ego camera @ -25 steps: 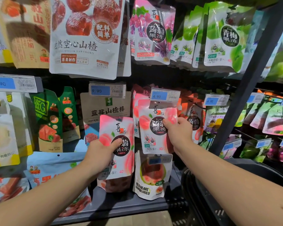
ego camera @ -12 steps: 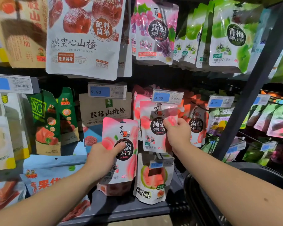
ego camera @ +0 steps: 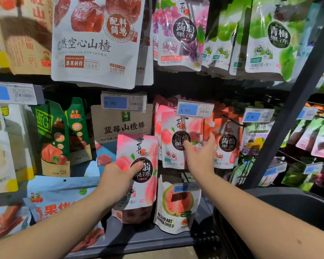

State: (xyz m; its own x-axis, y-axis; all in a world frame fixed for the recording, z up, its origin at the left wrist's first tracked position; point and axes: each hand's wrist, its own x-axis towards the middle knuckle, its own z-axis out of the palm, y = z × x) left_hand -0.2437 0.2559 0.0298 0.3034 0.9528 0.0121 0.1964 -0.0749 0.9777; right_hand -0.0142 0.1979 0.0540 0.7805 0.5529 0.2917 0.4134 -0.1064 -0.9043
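Head camera showed the left hand (ego camera: pixel 118 176) grasping a glossy pink plastic peach-jelly pouch (ego camera: pixel 138 152) at six o'clock, thumb across its black label. At its two o'clock, the right hand (ego camera: pixel 200 156) spread released fingers before a matching hanging pouch (ego camera: pixel 168 139); contact unclear.

Your left arm (ego camera: pixel 45 227) was stretched forward from the bottom left, and your left hand (ego camera: pixel 118 177) was wrapped round the pink pouch (ego camera: pixel 138 148), thumb laid across its front and fingers out of sight behind it. Your right arm (ego camera: pixel 260 208) reached in from the bottom right. Your right hand (ego camera: pixel 200 157) sat a bit higher, loose and open, fingers spread and pointing ahead, kinda blurry, gripping nothing.
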